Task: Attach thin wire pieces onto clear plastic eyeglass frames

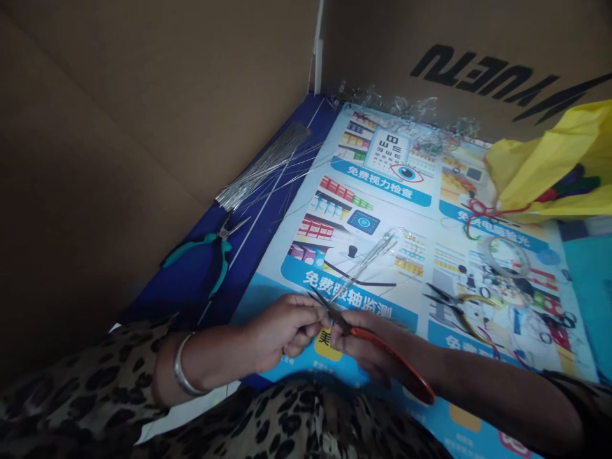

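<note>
My right hand [370,347] is wrapped round red-handled pliers [392,360], whose dark pointed jaws reach up and left towards my other hand. My left hand [296,325], a silver bangle on its wrist, is closed in a pinch close to the jaws; what it holds is too small to make out. Just beyond both hands, a thin bundle of silvery wires [366,264] lies slanting over the printed poster [406,223]. Whether the wires touch my fingers is unclear.
Teal-handled pliers [222,237] and a sheaf of wires [268,162] lie at the left. On the right are yellow-handled pliers [459,306], a tape roll [505,256] and a yellow bag [549,159]. Cardboard walls [143,95] rise behind, with clear twisted pieces [425,111] along them.
</note>
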Demonstrator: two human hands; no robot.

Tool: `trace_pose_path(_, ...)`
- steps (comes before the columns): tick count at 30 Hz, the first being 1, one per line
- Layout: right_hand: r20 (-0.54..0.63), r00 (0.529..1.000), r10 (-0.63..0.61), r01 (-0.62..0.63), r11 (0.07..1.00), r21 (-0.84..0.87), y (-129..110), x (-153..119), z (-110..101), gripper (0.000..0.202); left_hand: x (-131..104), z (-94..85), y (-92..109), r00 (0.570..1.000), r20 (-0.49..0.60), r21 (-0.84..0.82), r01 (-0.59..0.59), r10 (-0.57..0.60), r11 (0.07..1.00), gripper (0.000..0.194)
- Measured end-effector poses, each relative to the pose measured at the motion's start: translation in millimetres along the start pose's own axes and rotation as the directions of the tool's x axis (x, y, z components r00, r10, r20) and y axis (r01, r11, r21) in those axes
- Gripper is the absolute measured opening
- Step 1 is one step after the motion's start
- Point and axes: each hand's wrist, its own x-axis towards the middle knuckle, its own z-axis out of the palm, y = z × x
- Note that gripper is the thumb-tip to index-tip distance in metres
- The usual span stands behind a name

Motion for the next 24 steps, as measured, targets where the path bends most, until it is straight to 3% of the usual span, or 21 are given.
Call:
trace_pose_path(6, 0.079, 0.991, 0.110, -0.102, 0.990, -0.100, -8, -2, -3, 0.022, -4, 2.8, -1, 1.000, -0.006, 0.037, 0.002, -0.002, 0.999, 0.007)
trace_pose_path(14, 0.044, 0.992, -0.118, 0.124, 0.976, -0.182, -2, 0, 0, 0.014, -7, 5.1, -1, 1.000, 0.021, 0.021, -0.015, 0.014, 1.000, 0.008)
trace_pose_path(24, -0.035, 0.992, -0.125, 0.118, 0.981, -0.151, 13, 10, 5, 0.016, -3, 1.0, -1, 1.000, 0.014, -0.003, -0.003, 0.004, 1.000, 0.006)
